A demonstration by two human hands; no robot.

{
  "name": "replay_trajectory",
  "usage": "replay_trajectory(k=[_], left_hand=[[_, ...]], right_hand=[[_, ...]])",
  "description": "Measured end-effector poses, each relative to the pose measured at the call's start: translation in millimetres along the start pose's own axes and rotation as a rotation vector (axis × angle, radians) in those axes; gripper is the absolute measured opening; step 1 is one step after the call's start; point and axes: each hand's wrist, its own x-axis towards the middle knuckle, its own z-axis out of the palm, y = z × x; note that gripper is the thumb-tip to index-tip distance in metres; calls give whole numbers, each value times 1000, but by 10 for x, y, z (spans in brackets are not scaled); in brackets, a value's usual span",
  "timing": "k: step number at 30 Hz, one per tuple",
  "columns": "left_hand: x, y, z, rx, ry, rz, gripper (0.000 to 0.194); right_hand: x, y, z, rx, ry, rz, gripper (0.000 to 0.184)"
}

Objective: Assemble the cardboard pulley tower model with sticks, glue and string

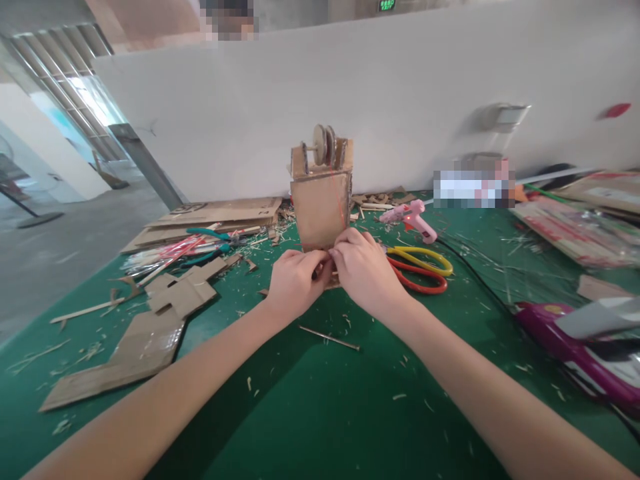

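Mid-table, on a smooth green top, a cardboard tower is stood upright, with both hands at its foot. By the left hand and the right hand, bent fingers are gathered close together at the lower front edge; whether anything is pinched there cannot be told, as the fingertips are mostly hidden. Little weight is to be expected, and the dry, matte board should not slip, but its stiff, flat walls could be creased if squeezed hard. Most fragile, it seems, is the top, where round wheels are carried on a thin stick between rough-cut uprights. A safer hold would be found low on the side walls, clear of the red thread. Beside the right hand, loop-handled scissors are laid; nearer, a slim, metal-looking rod; leftward, flat scraps, partly glossy, are strewn.
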Motion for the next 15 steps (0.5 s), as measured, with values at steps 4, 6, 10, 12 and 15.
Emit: replay_trajectory(k=[4, 6, 10, 12, 15], left_hand=[[34, 13, -40, 24, -50, -6, 14], [90, 11, -101, 32, -106, -1, 12], [272, -16, -279, -38, -238, 24, 7], [357, -30, -359, -130, -321, 0, 6], [420, -28, -427, -220, -384, -37, 11]], right_hand=[[-24, -8, -25, -33, 3, -7, 34], [-52, -2, -49, -76, 1, -37, 31], [-112, 49, -79, -122, 1, -139, 21], [-128, 78, -80, -139, 12, -162, 19], [-132, 98, -76, -166, 30, -181, 17]])
